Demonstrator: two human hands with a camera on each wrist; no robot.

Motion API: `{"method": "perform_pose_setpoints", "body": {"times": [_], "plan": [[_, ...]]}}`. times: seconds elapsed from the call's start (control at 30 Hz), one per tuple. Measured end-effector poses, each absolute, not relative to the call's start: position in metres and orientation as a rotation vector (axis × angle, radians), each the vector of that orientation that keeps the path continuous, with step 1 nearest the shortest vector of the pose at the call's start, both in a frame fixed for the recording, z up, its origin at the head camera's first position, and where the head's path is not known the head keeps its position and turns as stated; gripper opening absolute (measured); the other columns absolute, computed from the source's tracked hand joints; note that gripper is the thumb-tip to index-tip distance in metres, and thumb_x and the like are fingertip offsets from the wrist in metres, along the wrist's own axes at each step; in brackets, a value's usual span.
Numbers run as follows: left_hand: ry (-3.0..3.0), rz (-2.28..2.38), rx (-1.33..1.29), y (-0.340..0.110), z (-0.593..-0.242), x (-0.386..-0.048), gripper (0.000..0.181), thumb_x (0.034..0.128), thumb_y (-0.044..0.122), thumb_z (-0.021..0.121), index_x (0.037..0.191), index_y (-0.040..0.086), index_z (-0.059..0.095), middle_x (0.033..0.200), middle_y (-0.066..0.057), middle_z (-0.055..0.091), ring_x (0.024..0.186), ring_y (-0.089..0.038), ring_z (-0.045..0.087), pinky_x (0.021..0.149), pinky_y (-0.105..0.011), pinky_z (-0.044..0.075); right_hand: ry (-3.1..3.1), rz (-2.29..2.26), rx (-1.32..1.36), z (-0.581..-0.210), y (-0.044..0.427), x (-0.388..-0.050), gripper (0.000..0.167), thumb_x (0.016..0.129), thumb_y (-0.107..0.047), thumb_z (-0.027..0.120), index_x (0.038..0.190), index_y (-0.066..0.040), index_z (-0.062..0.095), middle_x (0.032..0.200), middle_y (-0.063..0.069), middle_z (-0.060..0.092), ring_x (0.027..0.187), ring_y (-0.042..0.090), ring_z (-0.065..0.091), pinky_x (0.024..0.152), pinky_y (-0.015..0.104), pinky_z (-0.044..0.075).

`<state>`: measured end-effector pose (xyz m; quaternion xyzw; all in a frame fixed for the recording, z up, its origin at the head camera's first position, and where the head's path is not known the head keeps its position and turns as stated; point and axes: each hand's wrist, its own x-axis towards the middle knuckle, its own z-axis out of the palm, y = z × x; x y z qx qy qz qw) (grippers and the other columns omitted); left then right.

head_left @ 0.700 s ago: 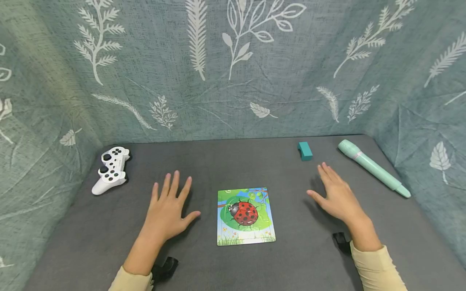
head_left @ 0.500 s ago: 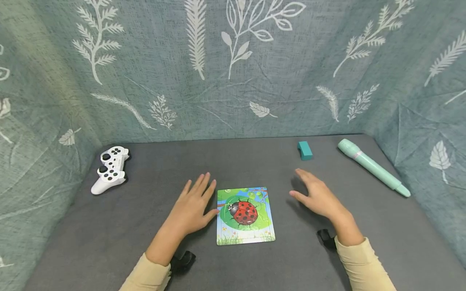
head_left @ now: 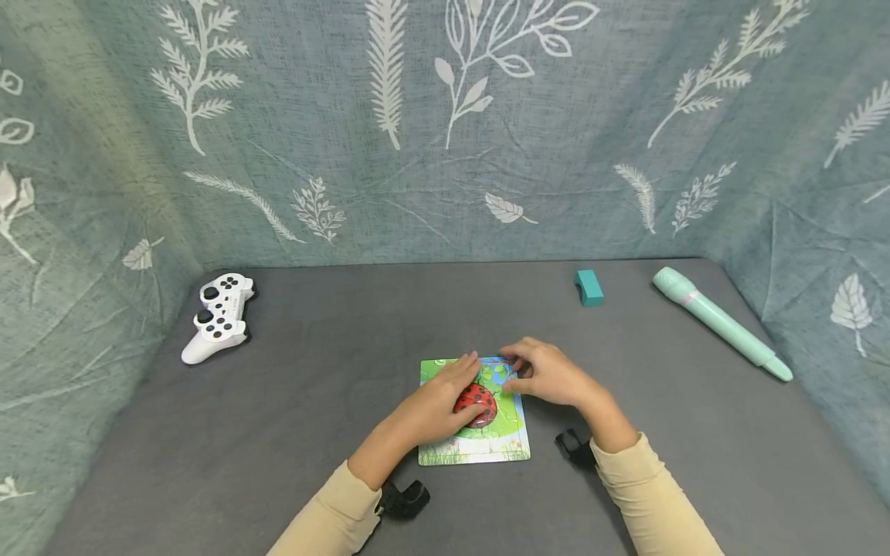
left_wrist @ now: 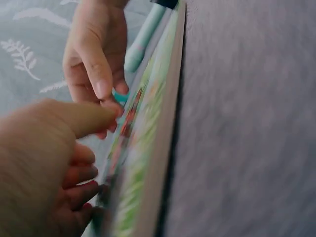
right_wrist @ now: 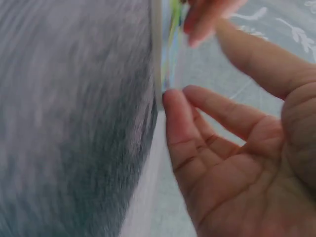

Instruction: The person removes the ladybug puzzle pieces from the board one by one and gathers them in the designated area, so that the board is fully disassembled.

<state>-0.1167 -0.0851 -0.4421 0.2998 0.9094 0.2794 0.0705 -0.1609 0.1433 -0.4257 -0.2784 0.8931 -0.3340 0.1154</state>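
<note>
Both left hand and right hand have come over the puzzle.

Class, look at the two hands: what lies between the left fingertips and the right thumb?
In the head view, the upper right part of the ladybug puzzle, green and blue with leaves, shows between the left hand and right hand.
</note>
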Motion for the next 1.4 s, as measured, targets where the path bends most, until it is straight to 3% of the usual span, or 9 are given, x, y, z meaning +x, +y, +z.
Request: {"method": "perform_pose_setpoints", "body": {"times": [0.2, 0.63, 1.07, 1.4], "plan": [[2.796, 0.864, 0.873, -0.083, -0.452, -0.116, 0.063, 0.0929, 0.032, 0.061, 0.142, 0.0, 0.041, 0.151, -0.013, 0.035, 0.142, -0.026, 0.029, 0.115, -0.044, 0.031, 2.595, -0.955, -0.819, -0.433, 0.139, -0.159, 0.046, 0.081, -0.021, 0.076, 0.12, -0.002, 0.062, 0.106, 0.006, 0.054, 0.088, 0.012, 0.052, 0.074, 0.023, 0.05], [2.837, 0.851, 0.848, -0.082, -0.456, -0.113, 0.062, 0.0916, 0.033, 0.063, 0.141, 0.001, 0.044, 0.151, -0.01, 0.037, 0.142, -0.024, 0.031, 0.114, -0.043, 0.033, 2.532, -1.065, -0.784, -0.443, 0.139, -0.155, 0.041, 0.081, -0.016, 0.075, 0.117, -0.007, 0.056, 0.11, 0.008, 0.047, 0.095, 0.017, 0.046, 0.078, 0.026, 0.047], [2.841, 0.869, 0.892, -0.082, -0.455, -0.115, 0.06, 0.0923, 0.033, 0.062, 0.14, 0.0, 0.045, 0.15, -0.011, 0.038, 0.141, -0.024, 0.032, 0.116, -0.041, 0.031, 2.543, -1.159, -0.714, -0.446, 0.143, -0.156, 0.035, 0.082, -0.006, 0.072, 0.115, -0.006, 0.06, 0.108, 0.006, 0.053, 0.096, 0.017, 0.05, 0.082, 0.03, 0.05], [2.864, 0.844, 0.906, -0.084, -0.457, -0.115, 0.06, 0.0922, 0.033, 0.062, 0.14, 0.001, 0.046, 0.15, -0.011, 0.039, 0.141, -0.025, 0.033, 0.115, -0.04, 0.032, 2.662, -1.07, -0.807, -0.438, 0.141, -0.152, 0.035, 0.083, -0.008, 0.071, 0.117, -0.004, 0.062, 0.111, 0.009, 0.056, 0.091, 0.017, 0.056, 0.079, 0.032, 0.052]]}}
